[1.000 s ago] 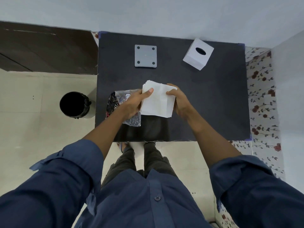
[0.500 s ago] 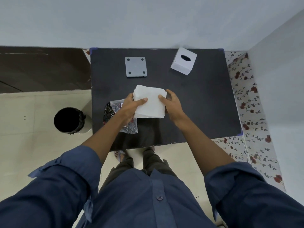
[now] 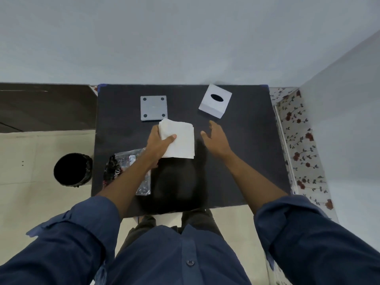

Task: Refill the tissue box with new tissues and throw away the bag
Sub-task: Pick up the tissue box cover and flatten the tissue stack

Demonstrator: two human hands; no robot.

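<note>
A stack of white tissues [image 3: 181, 140] is held above the middle of the black table [image 3: 246, 161], with my left hand [image 3: 159, 144] gripping its left edge, thumb on top. My right hand [image 3: 216, 138] hovers to the right of the stack, fingers spread, holding nothing. The white tissue box cover [image 3: 215, 101] with an oval slot sits at the far right of the table. Its grey square base plate [image 3: 153, 108] lies at the far middle. The crumpled clear plastic bag [image 3: 125, 167] lies near the table's left edge, partly hidden under my left forearm.
A black round bin [image 3: 72, 169] stands on the pale floor left of the table. A dark wooden surface [image 3: 45, 105] is at the far left. Flowered floor covering [image 3: 298, 140] runs along the table's right side, next to the white wall.
My right hand has let go of the tissue stack and moved right, toward the box cover. My left hand alone holds the stack, carried a little farther from me.
</note>
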